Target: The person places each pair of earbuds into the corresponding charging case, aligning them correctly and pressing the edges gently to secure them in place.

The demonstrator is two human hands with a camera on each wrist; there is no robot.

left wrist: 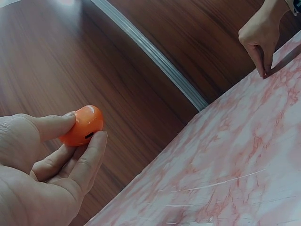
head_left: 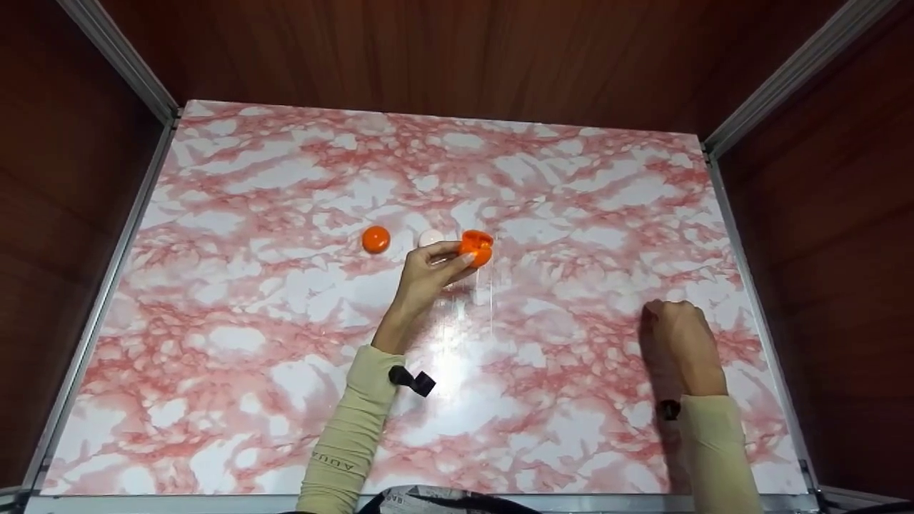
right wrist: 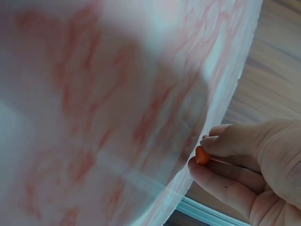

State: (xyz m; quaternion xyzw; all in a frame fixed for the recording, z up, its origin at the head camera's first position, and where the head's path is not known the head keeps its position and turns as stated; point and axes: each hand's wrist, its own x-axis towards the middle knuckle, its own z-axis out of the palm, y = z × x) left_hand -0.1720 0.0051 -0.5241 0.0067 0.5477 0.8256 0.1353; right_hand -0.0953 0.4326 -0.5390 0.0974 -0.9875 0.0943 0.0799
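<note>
My left hand (head_left: pixel 423 280) pinches a glossy orange earbud case (head_left: pixel 476 250) above the middle of the table, thumb on one side and fingers on the other. The case's lid is raised in the head view, and its outer shell with a small dark slot shows in the left wrist view. Over at the right side, my right hand (head_left: pixel 684 335) is low over the table. Between its thumb and fingertips it pinches a small orange earbud (right wrist: pixel 202 156), mostly covered by the fingers. From above, that earbud is hidden under the hand.
A round, closed orange case (head_left: pixel 375 239) lies left of my left hand. Just behind that hand's fingers sits a whitish round case (head_left: pixel 430 238), partly covered. The pink-and-white marbled table (head_left: pixel 557 400) is bordered by dark wooden panels (head_left: pixel 428 57) and metal rails.
</note>
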